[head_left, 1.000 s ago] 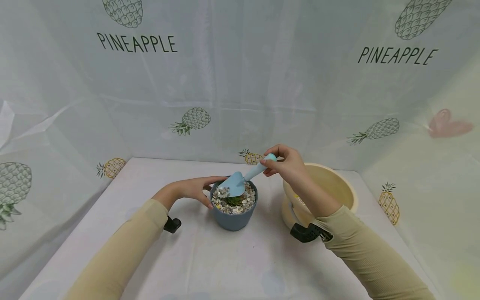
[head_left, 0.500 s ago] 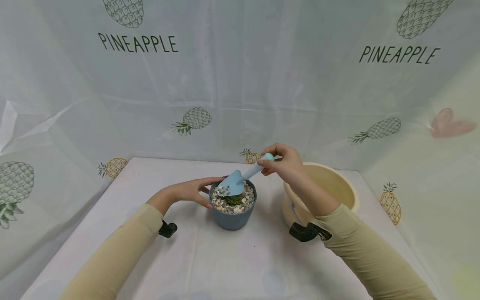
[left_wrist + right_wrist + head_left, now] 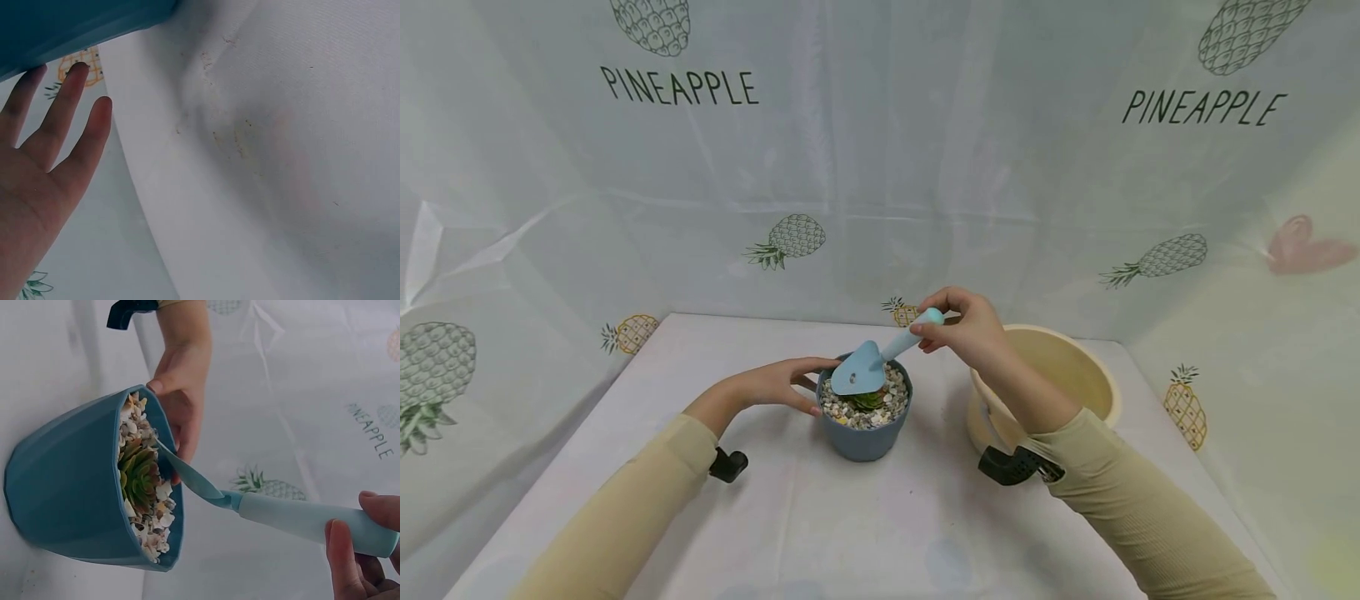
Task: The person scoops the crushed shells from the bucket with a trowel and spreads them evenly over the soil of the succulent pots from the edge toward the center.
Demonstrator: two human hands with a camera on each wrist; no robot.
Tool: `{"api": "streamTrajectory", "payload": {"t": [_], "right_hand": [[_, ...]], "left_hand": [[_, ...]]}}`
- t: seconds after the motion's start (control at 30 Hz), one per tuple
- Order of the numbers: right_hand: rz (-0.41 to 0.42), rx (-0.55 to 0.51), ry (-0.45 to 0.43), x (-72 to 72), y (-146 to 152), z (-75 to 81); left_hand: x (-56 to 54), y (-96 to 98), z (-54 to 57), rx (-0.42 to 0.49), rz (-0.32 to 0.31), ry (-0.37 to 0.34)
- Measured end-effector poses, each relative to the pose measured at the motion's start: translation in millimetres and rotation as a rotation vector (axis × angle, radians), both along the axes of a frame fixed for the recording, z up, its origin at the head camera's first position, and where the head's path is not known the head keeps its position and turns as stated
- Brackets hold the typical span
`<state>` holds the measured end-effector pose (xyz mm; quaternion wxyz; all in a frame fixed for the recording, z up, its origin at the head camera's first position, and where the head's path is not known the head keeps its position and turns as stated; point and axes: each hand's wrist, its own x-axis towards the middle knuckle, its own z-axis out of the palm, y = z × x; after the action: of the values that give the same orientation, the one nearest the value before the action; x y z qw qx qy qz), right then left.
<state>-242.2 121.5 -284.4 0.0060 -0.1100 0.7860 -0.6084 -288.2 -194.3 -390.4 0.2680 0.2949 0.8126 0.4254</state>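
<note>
A blue-grey plant pot [image 3: 863,442] holds a green succulent [image 3: 867,401] among small pale stones [image 3: 152,540]. My left hand [image 3: 763,387] touches the pot's left side at the rim, thumb on the near side and fingers toward the far side. In the left wrist view several fingers [image 3: 87,128] stand straight and spread against the pot's wall. With thumb and fingers, my right hand [image 3: 966,329] pinches the handle of a light-blue trowel [image 3: 861,372]. The trowel slants down to the left, its blade over the stones beside the succulent. A single small stone shows on the blade.
To the right stands a cream-coloured round tub [image 3: 1063,358], partly hidden behind my right forearm. A white cloth [image 3: 850,525] covers the table. Behind it hangs a pineapple-print curtain [image 3: 925,167]. Black wrist cameras [image 3: 1018,467] sit at both cuffs.
Most of the stones on the trowel's blade have slid off into the pot, leaving the blade almost bare. The trowel and both hands have shifted slightly left.
</note>
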Motion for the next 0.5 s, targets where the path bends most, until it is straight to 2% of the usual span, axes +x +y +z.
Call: {"api": "streamTrajectory", "payload": {"t": [0.3,0.5], "right_hand": [[0.033,0.017,-0.006,7.8,0.2,3.6],[0.056,0.016,-0.013,10.9,0.6,3.5]], "left_hand": [[4.2,-3.8,-2.3,0.001,0.038,0.015],[6.0,-4.0,-2.3,0.023,0.056,-0.012]]}}
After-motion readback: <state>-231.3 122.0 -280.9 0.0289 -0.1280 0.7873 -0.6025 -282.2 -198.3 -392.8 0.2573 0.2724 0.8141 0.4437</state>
